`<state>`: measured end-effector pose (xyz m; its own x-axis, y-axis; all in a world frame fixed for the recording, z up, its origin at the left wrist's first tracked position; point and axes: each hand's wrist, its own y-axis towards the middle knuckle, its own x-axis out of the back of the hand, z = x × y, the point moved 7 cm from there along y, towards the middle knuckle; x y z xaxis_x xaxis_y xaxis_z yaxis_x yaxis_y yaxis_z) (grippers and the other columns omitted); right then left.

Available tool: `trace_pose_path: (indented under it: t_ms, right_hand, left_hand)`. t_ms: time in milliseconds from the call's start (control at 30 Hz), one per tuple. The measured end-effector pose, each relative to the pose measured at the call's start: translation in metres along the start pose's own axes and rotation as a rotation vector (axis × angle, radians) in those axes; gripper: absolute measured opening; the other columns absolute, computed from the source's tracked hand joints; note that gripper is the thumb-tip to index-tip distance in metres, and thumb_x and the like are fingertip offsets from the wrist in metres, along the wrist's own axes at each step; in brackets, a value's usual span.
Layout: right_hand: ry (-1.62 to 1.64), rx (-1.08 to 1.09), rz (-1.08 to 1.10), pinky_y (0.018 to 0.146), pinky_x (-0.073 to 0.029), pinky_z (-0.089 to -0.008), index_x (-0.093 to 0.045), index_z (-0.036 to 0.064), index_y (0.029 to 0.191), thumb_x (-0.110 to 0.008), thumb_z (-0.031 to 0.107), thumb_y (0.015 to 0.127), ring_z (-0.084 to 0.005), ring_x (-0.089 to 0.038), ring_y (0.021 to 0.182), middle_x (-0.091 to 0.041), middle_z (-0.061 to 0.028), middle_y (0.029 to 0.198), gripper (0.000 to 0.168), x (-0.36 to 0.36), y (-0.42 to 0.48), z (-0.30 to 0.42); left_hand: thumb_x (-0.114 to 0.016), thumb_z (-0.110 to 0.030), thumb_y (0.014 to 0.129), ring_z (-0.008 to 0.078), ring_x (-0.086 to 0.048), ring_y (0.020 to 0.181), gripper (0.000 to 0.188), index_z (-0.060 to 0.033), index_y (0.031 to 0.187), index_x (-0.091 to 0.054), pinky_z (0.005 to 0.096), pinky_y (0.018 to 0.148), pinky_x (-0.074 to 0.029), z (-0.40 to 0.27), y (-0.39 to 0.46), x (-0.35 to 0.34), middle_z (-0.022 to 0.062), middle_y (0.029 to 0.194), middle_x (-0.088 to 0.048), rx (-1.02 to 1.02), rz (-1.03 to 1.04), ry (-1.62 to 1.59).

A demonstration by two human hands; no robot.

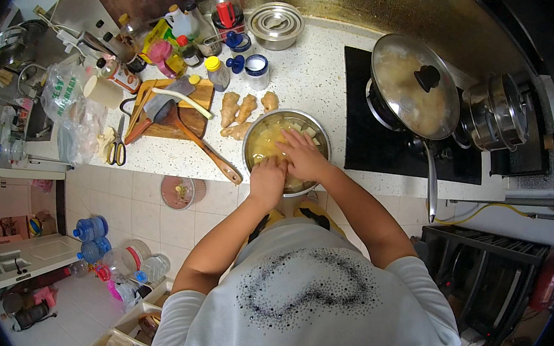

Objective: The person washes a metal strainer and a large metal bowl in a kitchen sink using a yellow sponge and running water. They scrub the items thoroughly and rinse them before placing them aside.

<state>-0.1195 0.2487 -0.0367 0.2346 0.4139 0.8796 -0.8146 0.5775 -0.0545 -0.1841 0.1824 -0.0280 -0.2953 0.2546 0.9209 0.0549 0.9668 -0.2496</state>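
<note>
A round stainless steel bowl (323, 133) stands at the counter's front edge, holding pale yellow chopped pieces (273, 136) in liquid. Both my hands are over and in it. My left hand (267, 174) is at the bowl's near left side with bent fingers, partly hidden, so its hold is unclear. Spread fingers of my right hand (303, 155) rest on the pieces at the bowl's right. The hands touch or nearly touch near the thumbs. Several ginger roots (246, 108) lie just behind the bowl.
A lidded pan (414, 89) sits on the black cooktop (359, 115) at right, beside steel pots (494, 112). Left are a wooden-handled spatula (205, 150), a cutting board (195, 126) with a cleaver (158, 104), and scissors (117, 148). Bottles and a lidded steel bowl (276, 25) stand behind.
</note>
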Motion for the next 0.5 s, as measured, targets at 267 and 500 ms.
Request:
trace_pose_path:
  t_ms: [267, 500]
  right_hand:
    - [0.058, 0.031, -0.064, 0.107, -0.021, -0.0437, -0.048, 0.004, 0.123, -0.053, 0.005, 0.072, -0.0325, -0.028, 0.129, -0.033, -0.0164, 0.138, 0.051, 0.002, 0.001, -0.005]
    - [0.047, -0.068, -0.154, 0.103, -0.028, -0.0419, -0.048, 0.002, 0.122, -0.055, 0.005, 0.071, -0.0334, -0.033, 0.126, -0.034, -0.0209, 0.135, 0.052, 0.022, -0.021, 0.008]
  left_hand:
    - [-0.069, -0.01, 0.064, 0.035, -0.042, 0.118, 0.051, -0.0071, 0.113, -0.055, 0.0402, 0.094, -0.039, -0.003, 0.001, 0.006, 0.0198, 0.127, -0.044, -0.098, -0.261, 0.013]
    - [-0.062, -0.014, 0.072, 0.0373, -0.045, 0.116, 0.045, -0.0065, 0.116, -0.055, 0.0406, 0.093, -0.04, 0.01, 0.002, 0.015, 0.023, 0.129, -0.043, -0.053, -0.232, -0.003]
